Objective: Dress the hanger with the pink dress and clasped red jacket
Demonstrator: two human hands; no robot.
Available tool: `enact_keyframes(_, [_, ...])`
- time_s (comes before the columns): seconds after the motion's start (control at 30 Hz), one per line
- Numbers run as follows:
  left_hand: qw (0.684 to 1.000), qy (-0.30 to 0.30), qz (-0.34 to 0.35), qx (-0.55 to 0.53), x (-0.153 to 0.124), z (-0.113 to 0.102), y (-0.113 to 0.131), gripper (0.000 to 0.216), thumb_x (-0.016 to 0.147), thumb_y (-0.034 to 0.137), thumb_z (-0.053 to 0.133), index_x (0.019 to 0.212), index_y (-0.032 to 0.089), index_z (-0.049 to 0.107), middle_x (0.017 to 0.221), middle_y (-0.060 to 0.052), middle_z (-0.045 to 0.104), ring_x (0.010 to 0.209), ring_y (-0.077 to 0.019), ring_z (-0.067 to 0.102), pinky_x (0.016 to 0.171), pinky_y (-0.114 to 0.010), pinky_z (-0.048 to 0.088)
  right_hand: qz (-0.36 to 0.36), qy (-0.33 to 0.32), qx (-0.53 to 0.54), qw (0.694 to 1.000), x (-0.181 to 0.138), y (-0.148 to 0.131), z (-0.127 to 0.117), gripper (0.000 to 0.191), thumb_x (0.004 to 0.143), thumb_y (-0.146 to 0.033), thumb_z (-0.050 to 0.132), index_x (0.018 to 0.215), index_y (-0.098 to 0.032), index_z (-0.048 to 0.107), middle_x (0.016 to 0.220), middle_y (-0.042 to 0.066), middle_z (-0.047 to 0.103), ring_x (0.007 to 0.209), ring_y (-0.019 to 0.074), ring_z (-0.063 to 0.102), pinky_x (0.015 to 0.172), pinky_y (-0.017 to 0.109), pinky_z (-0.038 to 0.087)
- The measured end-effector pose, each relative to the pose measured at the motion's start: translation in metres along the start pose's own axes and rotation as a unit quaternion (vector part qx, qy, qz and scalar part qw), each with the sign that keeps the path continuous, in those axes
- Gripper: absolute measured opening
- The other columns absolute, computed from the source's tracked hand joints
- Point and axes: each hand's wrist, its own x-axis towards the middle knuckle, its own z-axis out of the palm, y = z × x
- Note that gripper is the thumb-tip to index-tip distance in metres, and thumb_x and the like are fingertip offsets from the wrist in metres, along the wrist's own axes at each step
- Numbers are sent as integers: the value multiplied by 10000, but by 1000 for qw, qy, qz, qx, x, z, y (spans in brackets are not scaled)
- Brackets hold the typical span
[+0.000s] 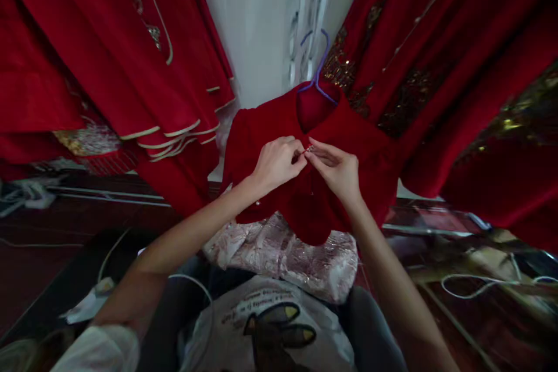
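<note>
A red velvet jacket [370, 157] hangs in front of me on a purple hanger [320, 67]. Both my hands meet at its front opening. My left hand [276, 163] is closed, its fingers pinching the jacket's edge near a small fastener. My right hand [335, 168] is closed too, thumb and fingers pinching the same small shiny fastener [308, 149]. A pale pink shiny skirt [283, 250] hangs below the jacket.
Red garments with cream trim [131, 70] hang at the left. More red garments with gold embroidery [436, 70] hang at the right. A white wall [253, 23] shows between them. White cables [479, 285] lie on the dark floor.
</note>
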Motion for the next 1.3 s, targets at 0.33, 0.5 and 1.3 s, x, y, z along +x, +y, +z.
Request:
enact_keyframes(0.33, [995,29,-57,-80,-9,14,3,86,893,223,561,908,173,629,892,-43,678,802,-160,648,736,-282,532,-26,-49,-35,998,-1,7,-3,449,868,-279,623,1317,-275,612,1211,72,644,1072,199,661,883,338,595])
enact_keyframes(0.5, [940,91,-157,-290,-41,42,13,237,947,230,491,1173,198,555,1143,-73,645,925,-126,670,761,-238,586,19,-62,-29,997,-39,19,6,861,829,-229,617,1545,-329,149,1427,131,452,1103,202,620,872,362,586])
enact_keyframes(1.3, [955,8,-66,-289,-66,30,9,155,920,228,560,1036,200,659,1121,-62,645,925,-143,651,774,-285,562,34,-122,-61,990,-54,-77,-37,270,795,-292,762,1025,-258,625,981,28,641,878,140,630,720,233,553])
